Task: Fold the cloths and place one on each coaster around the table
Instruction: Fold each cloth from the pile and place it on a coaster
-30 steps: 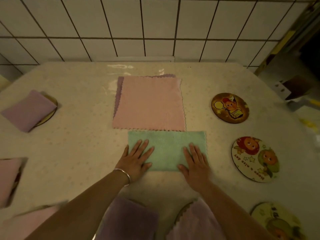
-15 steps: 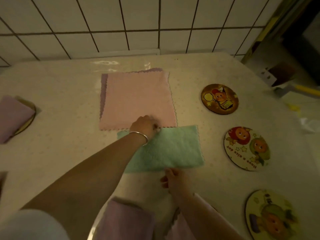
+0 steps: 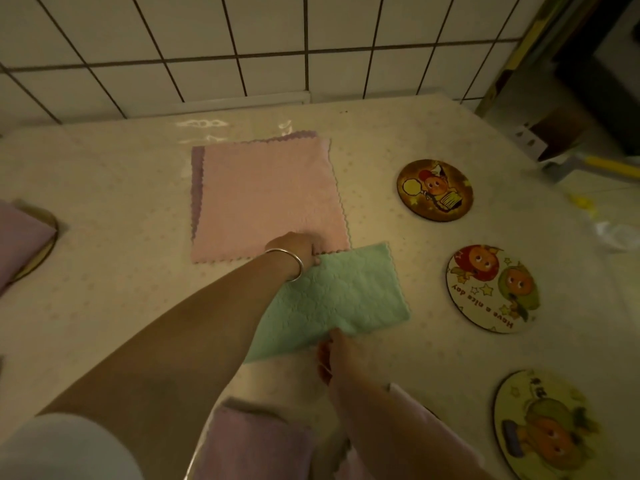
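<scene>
Left arm stretched forward across the body, wrist ringed by a thin bangle [image 3: 289, 263], left hand [image 3: 296, 244] knuckles-up with fingers curled down, pinching the far edge of the green cloth [image 3: 341, 299]. Right hand [image 3: 334, 355] lower, fingers bent, gripping the cloth's near edge; forearm angled in from bottom right.

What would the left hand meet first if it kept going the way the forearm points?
The left hand points up and away toward the wall, so it would slide onto the pink cloth first; its fingertips seem already at that cloth's near edge.
</scene>
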